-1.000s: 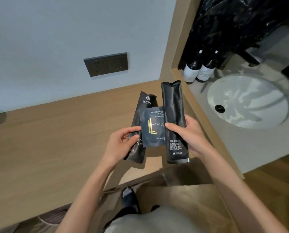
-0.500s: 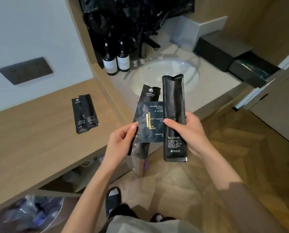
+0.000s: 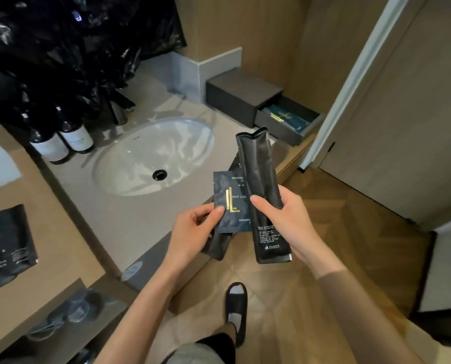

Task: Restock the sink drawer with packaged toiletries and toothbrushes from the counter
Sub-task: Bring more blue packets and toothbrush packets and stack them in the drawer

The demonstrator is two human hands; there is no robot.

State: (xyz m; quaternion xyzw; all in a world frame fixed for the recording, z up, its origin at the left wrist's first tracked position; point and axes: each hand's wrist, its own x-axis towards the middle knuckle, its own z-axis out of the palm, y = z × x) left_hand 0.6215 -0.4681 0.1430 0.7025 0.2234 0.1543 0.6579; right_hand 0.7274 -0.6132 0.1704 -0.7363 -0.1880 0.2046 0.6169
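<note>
Black toiletry packets are held over the front edge of the sink worktop: the right hand grips a long upright pouch, and the left hand pinches a flat square sachet with gold lettering plus another dark pouch behind it. Beyond them, past the white basin, a dark drawer stands open at the worktop's far right corner, with packets inside. More black packets lie on the wooden worktop at far left.

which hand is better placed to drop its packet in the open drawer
Right, probably: the right hand, holding the long black packet, is on the same side as the open drawer; the left hand is farther away.
</note>
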